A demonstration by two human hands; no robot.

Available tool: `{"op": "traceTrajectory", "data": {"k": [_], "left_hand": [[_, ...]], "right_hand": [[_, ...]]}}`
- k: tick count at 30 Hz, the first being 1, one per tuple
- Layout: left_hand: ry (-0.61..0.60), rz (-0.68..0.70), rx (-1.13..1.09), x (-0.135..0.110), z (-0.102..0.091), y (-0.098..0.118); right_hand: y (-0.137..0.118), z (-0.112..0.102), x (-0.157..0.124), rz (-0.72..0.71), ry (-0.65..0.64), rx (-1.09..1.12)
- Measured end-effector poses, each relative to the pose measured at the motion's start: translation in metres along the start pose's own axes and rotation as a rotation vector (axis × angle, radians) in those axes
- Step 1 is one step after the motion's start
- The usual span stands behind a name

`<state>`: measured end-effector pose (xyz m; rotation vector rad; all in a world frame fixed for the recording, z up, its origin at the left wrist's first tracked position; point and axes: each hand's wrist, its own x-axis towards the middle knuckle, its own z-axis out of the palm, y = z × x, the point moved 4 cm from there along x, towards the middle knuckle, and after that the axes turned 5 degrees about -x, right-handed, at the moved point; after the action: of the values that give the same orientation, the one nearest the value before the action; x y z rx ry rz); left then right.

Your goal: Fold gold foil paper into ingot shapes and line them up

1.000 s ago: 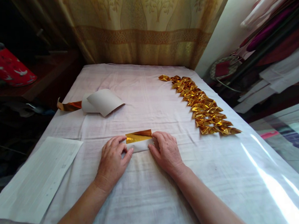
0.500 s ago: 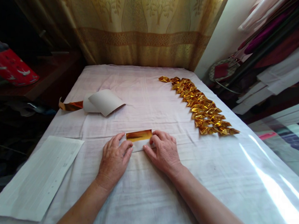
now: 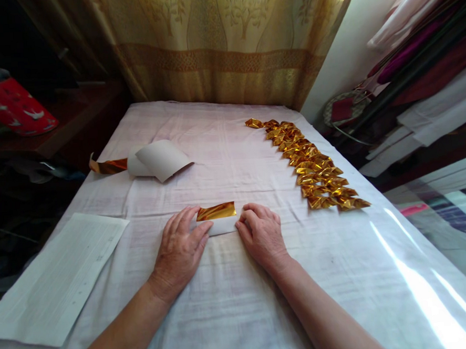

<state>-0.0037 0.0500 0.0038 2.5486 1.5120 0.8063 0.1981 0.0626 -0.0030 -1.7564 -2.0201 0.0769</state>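
Observation:
In front of me on the white cloth lies a partly folded piece of gold foil paper (image 3: pixel 216 212). Its gold side shows along the far strip, and the nearer strip is its white back. My left hand (image 3: pixel 181 243) has the left end between thumb and fingers. At the right end, the closed fingertips of my right hand (image 3: pixel 262 235) pinch the near corner. Several folded gold foil pieces (image 3: pixel 313 165) stand in overlapping rows to the right.
Curled sheets with a white back (image 3: pixel 159 159) lie at the far left, a strip of gold foil (image 3: pixel 112 166) sticking out. A white printed sheet (image 3: pixel 61 280) is at the near left. The cloth-covered table (image 3: pixel 225 301) ends at a curtain (image 3: pixel 225 48); clothes (image 3: pixel 434 104) hang on the right.
My right hand has slid a little right, from the paper's face to its right end. The left thumb reaches slightly further over the paper. The gold strip now looks slightly bent.

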Motion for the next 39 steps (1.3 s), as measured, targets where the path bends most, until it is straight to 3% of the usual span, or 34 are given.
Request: {"op": "traceTrajectory", "data": {"k": [4,9,15,25,31,33,36,39], "left_hand": [[-0.105,0.111,-0.033,-0.003,0.002,0.011],[-0.208,0.080,-0.079,-0.004,0.008,0.009],[-0.231,0.036,-0.018,-0.008,0.002,0.003],[-0.251,-0.045,0.050,-0.020,-0.016,-0.038],[-0.254,0.003,0.071,-0.018,-0.017,-0.036],[-0.252,0.011,0.070,-0.017,-0.016,-0.034],[-0.242,0.014,0.062,-0.015,-0.017,-0.032],[-0.230,0.014,0.056,-0.014,-0.019,-0.032]], "right_hand": [[-0.002,0.001,0.000,-0.012,0.012,-0.024],[-0.003,0.000,0.000,-0.012,0.014,-0.038],[-0.004,-0.002,0.000,0.001,0.003,-0.018],[-0.002,0.000,0.000,0.012,-0.012,-0.004],[-0.005,-0.008,-0.001,-0.078,0.104,0.019],[-0.018,-0.008,-0.003,-0.224,0.043,0.023],[-0.042,0.000,-0.011,-0.497,-0.219,0.046],[-0.050,0.006,-0.018,-0.548,-0.390,0.043]]}}
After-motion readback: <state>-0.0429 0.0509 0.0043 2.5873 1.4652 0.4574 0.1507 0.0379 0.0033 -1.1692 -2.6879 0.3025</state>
